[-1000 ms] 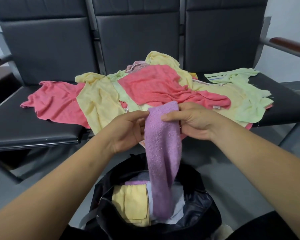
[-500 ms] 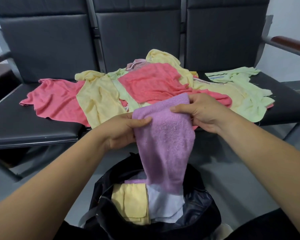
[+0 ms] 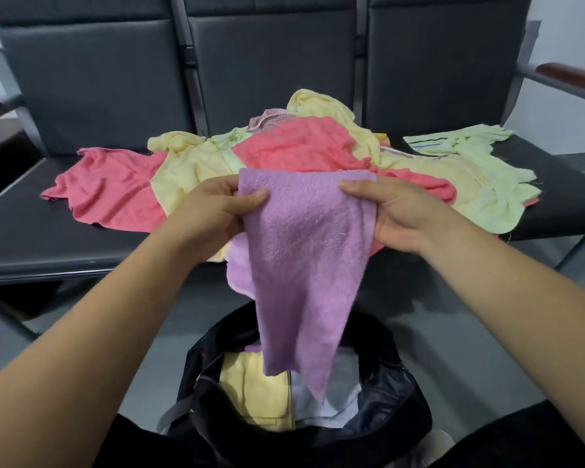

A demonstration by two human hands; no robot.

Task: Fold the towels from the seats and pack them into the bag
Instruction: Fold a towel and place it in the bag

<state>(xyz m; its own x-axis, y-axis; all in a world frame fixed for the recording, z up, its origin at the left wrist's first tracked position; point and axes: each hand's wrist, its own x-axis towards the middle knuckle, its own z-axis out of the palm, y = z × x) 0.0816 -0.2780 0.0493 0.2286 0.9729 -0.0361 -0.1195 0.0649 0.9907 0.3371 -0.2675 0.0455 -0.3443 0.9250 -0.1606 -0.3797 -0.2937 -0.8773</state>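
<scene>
Holding the purple towel [image 3: 301,258] by its top edge, I pinch one corner in my left hand [image 3: 213,211] and the other in my right hand [image 3: 395,214], thumbs on the near face. It hangs spread over the open black bag [image 3: 389,396], its lower tip dangling just above the contents, not yet folded. Inside the bag a folded yellow towel [image 3: 254,386] and a pale towel [image 3: 331,396] already lie side by side. Most of the work remains, I judge: a heap of towels [image 3: 284,146] in pink, yellow and light green lies unfolded across the seats [image 3: 31,238] beyond.
</scene>
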